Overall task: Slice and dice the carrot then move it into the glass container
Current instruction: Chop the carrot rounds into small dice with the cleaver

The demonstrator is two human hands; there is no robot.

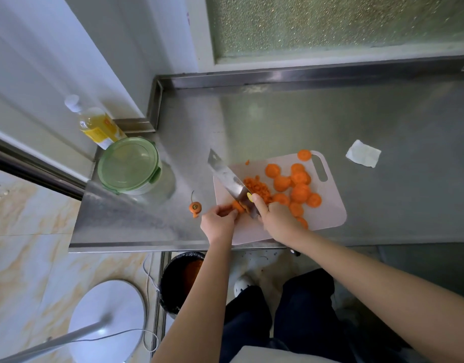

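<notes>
On a pale pink cutting board [327, 213] lie several round carrot slices [299, 191] and a heap of diced carrot [257, 188]. My left hand [219, 221] pinches a small carrot piece [237, 206] at the board's left edge. My right hand [274, 218] grips the handle of a cleaver [228, 179], forefinger along the blade, which rests against that piece. The glass container [136, 169], closed with a green lid, stands to the left on the steel counter.
A carrot top [195, 207] lies on the counter [382, 205] left of the board. A yellow bottle [97, 125] stands behind the container, a folded paper towel [363, 153] right of the board. Below the counter's front edge sits a black bin [179, 281].
</notes>
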